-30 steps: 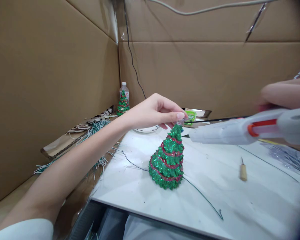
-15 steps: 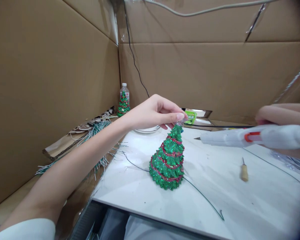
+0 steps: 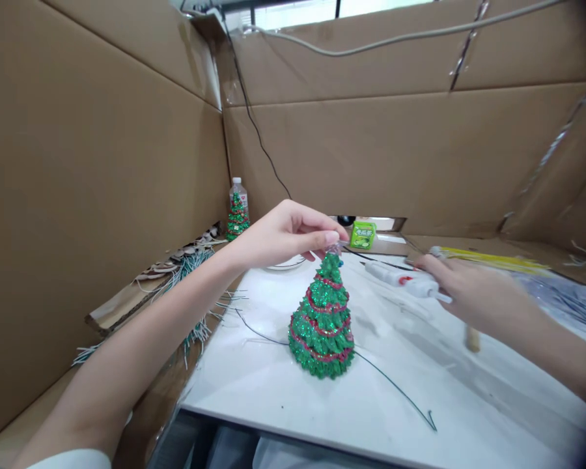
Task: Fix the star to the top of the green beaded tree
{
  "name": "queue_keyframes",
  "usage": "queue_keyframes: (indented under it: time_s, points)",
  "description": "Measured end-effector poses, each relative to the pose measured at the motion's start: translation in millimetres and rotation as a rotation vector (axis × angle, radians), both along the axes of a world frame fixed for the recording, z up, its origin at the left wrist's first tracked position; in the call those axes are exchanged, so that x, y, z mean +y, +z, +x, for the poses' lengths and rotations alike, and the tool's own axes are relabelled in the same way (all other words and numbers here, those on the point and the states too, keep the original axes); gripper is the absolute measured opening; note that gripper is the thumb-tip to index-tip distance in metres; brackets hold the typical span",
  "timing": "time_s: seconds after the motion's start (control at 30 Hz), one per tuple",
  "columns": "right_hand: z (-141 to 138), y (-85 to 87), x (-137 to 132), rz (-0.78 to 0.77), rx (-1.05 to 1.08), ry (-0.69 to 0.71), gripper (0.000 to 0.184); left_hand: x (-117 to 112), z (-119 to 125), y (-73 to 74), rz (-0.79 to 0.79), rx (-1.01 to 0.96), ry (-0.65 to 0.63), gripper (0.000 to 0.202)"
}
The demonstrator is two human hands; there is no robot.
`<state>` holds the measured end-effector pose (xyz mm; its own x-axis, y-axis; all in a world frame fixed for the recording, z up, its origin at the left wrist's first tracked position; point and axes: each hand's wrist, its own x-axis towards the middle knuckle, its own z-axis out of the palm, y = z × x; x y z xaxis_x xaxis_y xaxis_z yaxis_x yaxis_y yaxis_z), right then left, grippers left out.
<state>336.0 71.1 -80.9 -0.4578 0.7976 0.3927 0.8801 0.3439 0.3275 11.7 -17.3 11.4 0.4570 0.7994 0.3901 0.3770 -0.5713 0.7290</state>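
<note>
A small glittery green Christmas tree (image 3: 322, 326) with red garland stands upright on the white board (image 3: 420, 384). My left hand (image 3: 288, 231) reaches over it and pinches a small clear piece at the tree's tip. To the right, my right hand (image 3: 461, 286) hovers low over the board, fingers curled around the rear of a white glue gun (image 3: 400, 277) that lies nearly flat, nozzle pointing left toward the tree.
Cardboard walls enclose the bench on three sides. A second small tree (image 3: 237, 218) and a water bottle (image 3: 239, 192) stand at the back left. A green box (image 3: 362, 234), a wooden-handled awl (image 3: 473, 339), a thin green wire (image 3: 400, 391) and bundles of wire stems (image 3: 190, 260) lie around.
My right hand has carried the glue gun away from the tree tip and lowered it to the board further back. The left hand keeps its pinch on the tip. The camera tilted up slightly.
</note>
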Motion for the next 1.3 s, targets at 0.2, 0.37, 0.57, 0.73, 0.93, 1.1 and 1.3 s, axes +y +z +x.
queue_keyframes:
  time_s: [0.2, 0.37, 0.57, 0.73, 0.93, 1.1, 1.3]
  points:
    - [-7, -21.5, 2, -0.057, 0.1, 0.01, 0.032, -5, 3, 2.1, 0.027, 0.001, 0.033, 0.02]
    - [-5, -28.3, 0, -0.006, 0.135, 0.035, 0.038, -9, 1, 6.6, 0.098, -0.056, 0.12, 0.014]
    - [-4, -36.6, 1, -0.024, 0.187, 0.081, 0.041, -16, -3, 15.5, 0.112, -0.042, 0.269, 0.021]
    - [-5, -40.0, 1, -0.03, 0.164, 0.103, 0.037, -20, 2, 14.0, 0.126, 0.118, 0.281, 0.03]
    - [-8, -43.0, 1, -0.048, 0.1, 0.11, 0.039, -17, 1, 10.4, 0.21, 0.306, 0.242, 0.028]
    - [-4, -51.0, 4, -0.043, 0.108, 0.169, 0.039, -15, -3, 11.5, 0.18, 0.312, 0.202, 0.022]
    - [-4, -53.1, 4, -0.071, 0.123, 0.172, 0.039, -8, -13, 13.4, 0.156, 0.264, 0.165, 0.014]
